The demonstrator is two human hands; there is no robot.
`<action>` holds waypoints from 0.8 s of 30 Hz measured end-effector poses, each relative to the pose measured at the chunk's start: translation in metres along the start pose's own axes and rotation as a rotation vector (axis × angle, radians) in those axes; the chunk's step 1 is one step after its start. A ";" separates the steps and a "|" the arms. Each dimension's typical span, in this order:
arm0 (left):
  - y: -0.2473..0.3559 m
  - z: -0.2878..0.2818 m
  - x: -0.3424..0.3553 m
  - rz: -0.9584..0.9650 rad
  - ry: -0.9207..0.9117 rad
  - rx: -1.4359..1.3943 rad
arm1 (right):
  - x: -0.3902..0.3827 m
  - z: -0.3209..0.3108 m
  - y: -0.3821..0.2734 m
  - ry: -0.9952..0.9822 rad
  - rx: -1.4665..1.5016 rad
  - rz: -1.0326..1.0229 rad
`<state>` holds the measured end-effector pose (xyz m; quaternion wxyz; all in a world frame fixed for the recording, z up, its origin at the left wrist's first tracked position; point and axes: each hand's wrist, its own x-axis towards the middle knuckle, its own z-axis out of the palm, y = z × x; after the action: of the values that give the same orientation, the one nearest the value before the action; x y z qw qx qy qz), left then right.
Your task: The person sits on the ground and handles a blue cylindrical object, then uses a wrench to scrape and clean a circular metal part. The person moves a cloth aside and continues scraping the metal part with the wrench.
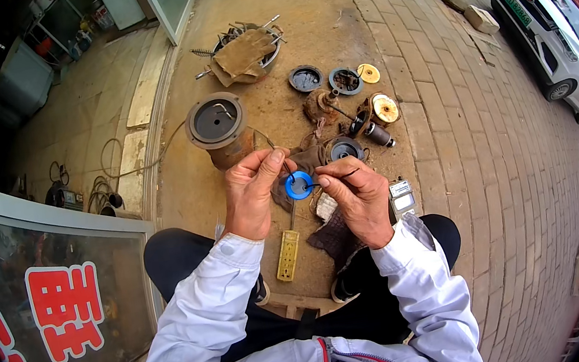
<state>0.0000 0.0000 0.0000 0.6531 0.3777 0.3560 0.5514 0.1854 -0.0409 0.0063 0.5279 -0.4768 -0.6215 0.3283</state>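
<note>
My left hand (256, 193) pinches a dark wire above a small blue ring-shaped part (298, 186) with a grey centre. On the other side, my right hand (352, 198) pinches another dark wire at that part. Behind the hands stands a rusty metal housing (220, 142) with a round flanged top. Dirty rags (334, 237) and a grey dish-like part (345, 152) lie near my hands. Below them is a yellow power strip (287, 256), and right of my right hand sits a small grey metal box (402, 197).
A basin of tools and cloth (238, 55) is farther back, with dark dishes (305, 79) and motor parts (379, 131) right of it. A glass door (56, 310) and cable coils (105, 196) are left; a paved walkway (474, 177) and white car (544, 41) are right.
</note>
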 end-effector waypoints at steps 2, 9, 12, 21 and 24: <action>0.002 -0.003 -0.002 -0.047 -0.012 0.025 | -0.001 0.002 -0.002 0.006 0.123 0.142; 0.004 -0.002 -0.003 0.003 -0.044 0.056 | 0.005 0.004 -0.003 0.091 0.757 0.365; 0.005 0.002 -0.005 0.007 -0.055 0.098 | 0.003 0.003 0.004 0.091 0.809 0.378; 0.002 0.006 -0.010 0.410 -0.037 0.781 | 0.000 0.001 -0.006 0.028 0.207 0.203; 0.001 0.009 -0.010 0.530 -0.048 0.938 | -0.001 0.001 -0.004 0.017 0.045 0.106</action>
<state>0.0063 -0.0103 0.0052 0.2609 0.7182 0.4414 0.4704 0.1830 -0.0427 0.0096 0.5254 -0.4999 -0.5834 0.3657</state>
